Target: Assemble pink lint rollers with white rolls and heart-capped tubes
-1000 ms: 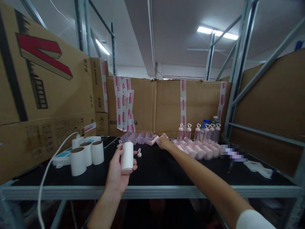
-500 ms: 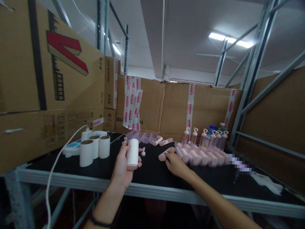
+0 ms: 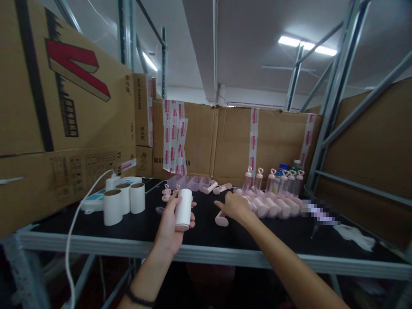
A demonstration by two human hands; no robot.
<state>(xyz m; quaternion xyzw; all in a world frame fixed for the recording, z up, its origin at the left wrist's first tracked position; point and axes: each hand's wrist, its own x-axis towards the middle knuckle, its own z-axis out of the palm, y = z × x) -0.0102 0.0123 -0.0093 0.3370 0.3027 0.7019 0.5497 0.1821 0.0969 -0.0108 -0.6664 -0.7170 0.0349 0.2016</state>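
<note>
Far end of pink piece (image 3: 222, 220) is covered by right hand (image 3: 237, 207); whether it's grasped can't be told. White cylinder (image 3: 183, 209), smooth, pinkish at base, is gripped in left hand (image 3: 170, 229) over black tabletop (image 3: 202, 236), edge partly thumb-covered.

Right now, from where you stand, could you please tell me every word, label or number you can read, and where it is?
"MAD … A": back cardboard, middle letters covered by tape.
"V3", sideways: left carton.
Large red "V"-shaped mark: same carton.
Too small or blurred to read: the tape's labels and the carton's remaining print.
</note>
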